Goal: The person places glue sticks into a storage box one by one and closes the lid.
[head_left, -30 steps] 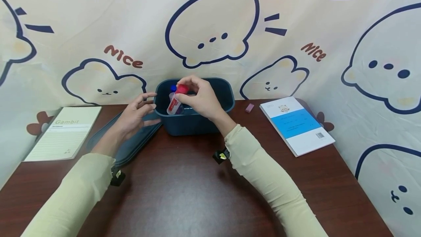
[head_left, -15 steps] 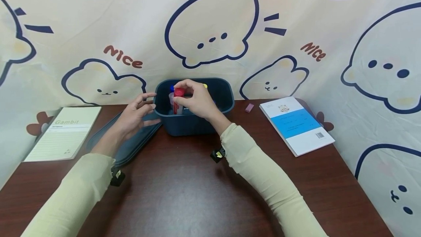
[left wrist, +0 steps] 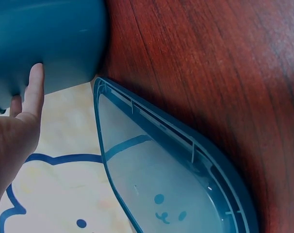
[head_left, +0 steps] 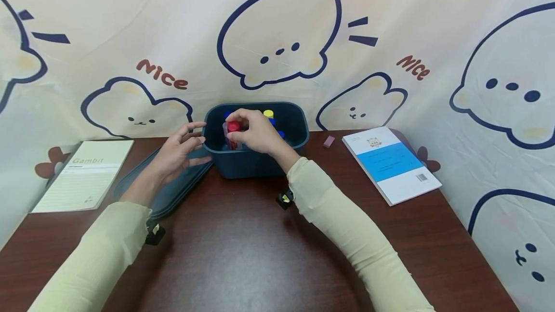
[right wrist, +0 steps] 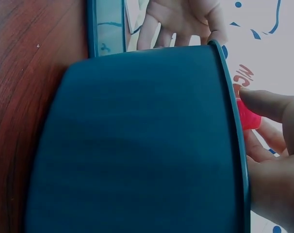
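A dark blue plastic bin (head_left: 251,165) stands against the back wall. Inside its left part, my right hand (head_left: 262,134) pinches the red cap of a small bottle (head_left: 233,126) between thumb and fingers; the lower end of the bottle is down in the bin. In the right wrist view the bin wall hides all but the red cap (right wrist: 249,115). My left hand (head_left: 177,152) has its fingers spread, fingertips right at the bin's left side. Below that hand lies a blue lid (left wrist: 181,145) with a clear panel. A yellow-capped bottle (head_left: 268,114) shows behind my right hand.
Left on the table is a pale green notebook (head_left: 82,177). A white and blue book (head_left: 390,165) lies on the right, with a small pink block (head_left: 329,142) between it and the bin. Patterned cloth (head_left: 277,37) hangs close behind the bin.
My right hand has lowered the red-capped bottle deeper into the bin and turned it from tilted to nearly upright. The yellow cap has come into view. My left hand stays put.
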`<state>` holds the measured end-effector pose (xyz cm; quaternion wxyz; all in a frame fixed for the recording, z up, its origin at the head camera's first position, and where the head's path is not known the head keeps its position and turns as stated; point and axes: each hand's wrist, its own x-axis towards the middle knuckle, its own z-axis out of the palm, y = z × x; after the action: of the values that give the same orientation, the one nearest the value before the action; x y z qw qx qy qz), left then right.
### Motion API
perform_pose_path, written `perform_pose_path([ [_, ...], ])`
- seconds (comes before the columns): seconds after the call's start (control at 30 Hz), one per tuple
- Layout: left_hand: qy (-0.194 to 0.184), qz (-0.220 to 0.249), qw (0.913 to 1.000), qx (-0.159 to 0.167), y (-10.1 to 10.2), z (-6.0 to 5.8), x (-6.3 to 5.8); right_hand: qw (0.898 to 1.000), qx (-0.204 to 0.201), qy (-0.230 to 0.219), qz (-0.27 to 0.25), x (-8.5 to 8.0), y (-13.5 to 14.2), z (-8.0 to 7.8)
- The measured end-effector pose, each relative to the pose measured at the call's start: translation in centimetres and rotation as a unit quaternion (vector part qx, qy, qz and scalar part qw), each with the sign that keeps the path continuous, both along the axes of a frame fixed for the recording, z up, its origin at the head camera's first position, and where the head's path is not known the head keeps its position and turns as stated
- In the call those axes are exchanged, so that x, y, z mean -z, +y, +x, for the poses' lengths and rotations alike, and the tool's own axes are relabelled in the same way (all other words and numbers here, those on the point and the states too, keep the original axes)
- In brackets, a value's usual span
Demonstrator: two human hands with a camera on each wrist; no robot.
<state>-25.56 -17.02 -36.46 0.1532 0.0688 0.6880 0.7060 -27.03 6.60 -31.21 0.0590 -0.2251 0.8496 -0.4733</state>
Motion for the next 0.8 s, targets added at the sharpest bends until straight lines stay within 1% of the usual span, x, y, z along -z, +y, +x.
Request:
perform_pose_path([
  [0.23,0.000,0.000,1.0000,-0.001,0.0,0.0,0.0,1.000,-0.003,-0.015,0.017,0.1,-0.1,-0.5],
  [0.33,0.000,0.000,1.0000,-0.002,0.0,0.0,0.0,0.999,-0.008,-0.034,0.021,0.1,-0.1,-0.7],
  [0.5,0.000,0.002,1.0000,0.001,0.1,0.0,0.1,0.997,-0.003,-0.065,0.034,0.2,0.0,-1.1],
  [0.63,0.002,0.002,1.0000,-0.001,0.2,0.0,0.1,0.997,0.000,-0.067,0.046,0.3,0.0,-1.3],
  [0.8,0.004,0.001,1.0000,-0.002,0.1,0.0,0.1,0.996,0.001,-0.072,0.044,0.6,-0.2,-1.5],
])
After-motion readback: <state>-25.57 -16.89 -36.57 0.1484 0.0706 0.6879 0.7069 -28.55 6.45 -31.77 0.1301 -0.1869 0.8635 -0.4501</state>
